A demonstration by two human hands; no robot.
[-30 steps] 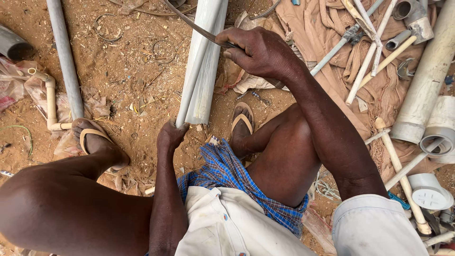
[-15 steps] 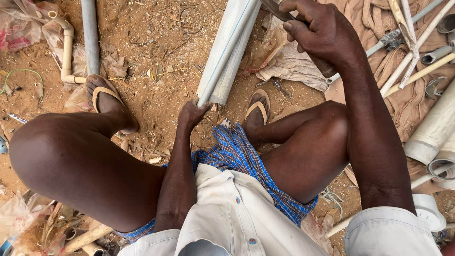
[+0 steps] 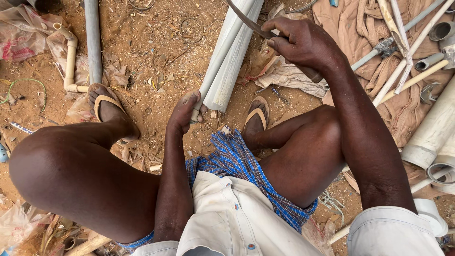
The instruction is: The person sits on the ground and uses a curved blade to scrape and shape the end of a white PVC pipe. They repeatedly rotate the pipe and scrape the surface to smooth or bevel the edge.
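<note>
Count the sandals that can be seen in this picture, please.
2. One sandal is on the foot at the left, near the grey pipe. The other sandal is on the foot at the centre, below the white pipe.

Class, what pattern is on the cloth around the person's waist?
Blue checked cloth, clearest in the head view.

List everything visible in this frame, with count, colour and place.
split pipe: one, pale grey, centre, on the soil
blade: one, dark, curved, across the split pipe
grey pipe: one, upper left
elbow pipe: one, cream, left of the grey pipe
pipes: several, white, right edge
cloth: one, tan, upper right
sandals: two, tan, on the feet
left hand: grips the split pipe's near end
right hand: holds the blade's handle
</note>
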